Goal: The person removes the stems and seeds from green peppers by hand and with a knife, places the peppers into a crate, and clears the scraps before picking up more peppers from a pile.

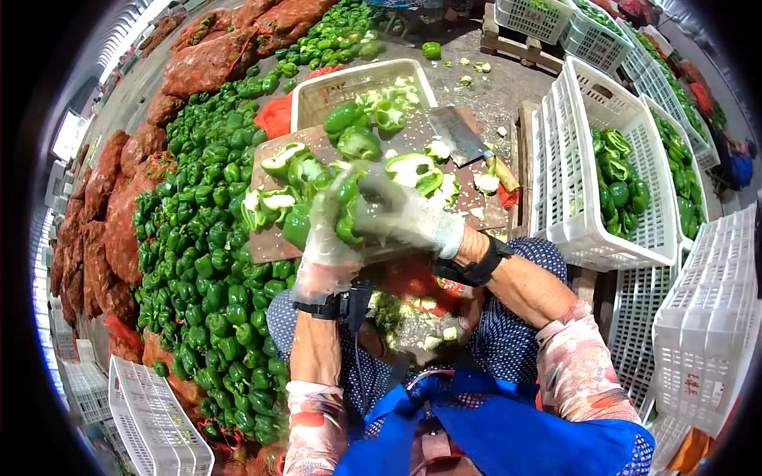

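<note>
Both my gloved hands meet over a brown cutting board (274, 246). A green bell pepper (347, 210) is between them, gripped by my left hand (327, 234) at its left side. My right hand (405, 214) closes on the same pepper from the right, its fingers dark and blurred. Cut pepper halves (413, 170) with pale insides lie beyond my right hand. More peppers and opened pieces (286, 159) lie left and behind. A cleaver (456, 135) with a wooden handle rests on the board's right side. White seeds are scattered around it.
A white bin (298, 111) holding pale pepper scraps stands behind the board. Loose green peppers (214, 254) are heaped left, with red mesh sacks (119, 214) beyond. Right stand white crates (556, 159), some with peppers. Scraps (421, 329) lie between my knees. A person (740, 166) is far right.
</note>
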